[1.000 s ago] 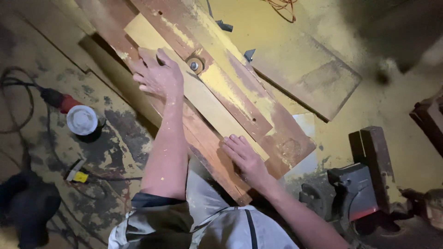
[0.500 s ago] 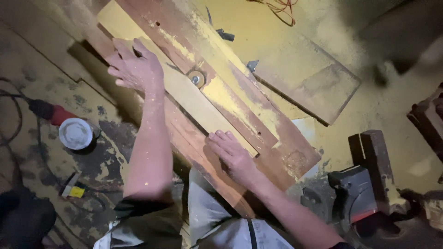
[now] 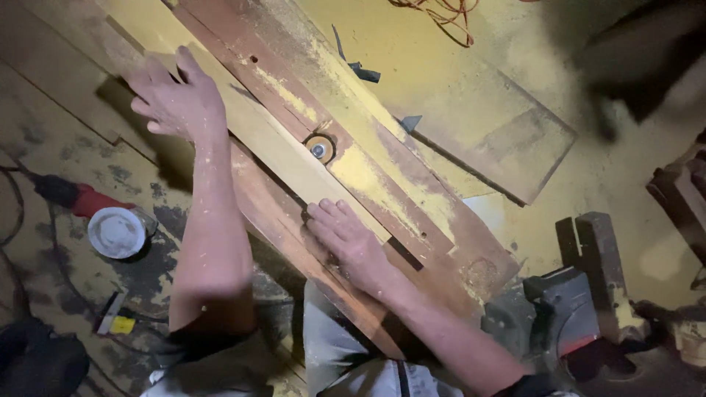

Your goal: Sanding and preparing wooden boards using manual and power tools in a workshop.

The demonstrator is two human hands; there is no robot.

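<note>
Okay, largest to smallest, with changes against the earlier frames:

1. Red-brown work table [image 3: 471, 242] runs diagonally from upper left to lower right, dusted with yellow sawdust. It sits in the same place under the hands as before.
2. Pale wood strip [image 3: 279, 147] lies lengthwise on the table, just beside the round cutter head [image 3: 319, 148]. Its near end is at the right fingertips. A second ago that end reached further towards the body, so the strip has slid up and to the left.
3. Flat offcut board [image 3: 507, 140] lies on the dusty floor to the right of the table, apart from both hands. No change.
4. Dark machine with red trim [image 3: 581, 316] sits at lower right, beside the table's end.
5. Left hand [image 3: 176, 99] lies flat and open on the far part of the strip, fingers spread, gripping nothing. It has travelled up and left along the strip and away from the cutter head, which it was close beside earlier.
6. Right hand [image 3: 349, 239] also lies flat and open, palm down on the table, fingertips against the strip's near end. It has followed the strip forward.
7. Red power tool with white disc [image 3: 110, 224] rests on the floor at left, well apart from the hands.
8. Small yellow-and-white object [image 3: 115, 317] lies on the floor below it; too small to identify.
</note>
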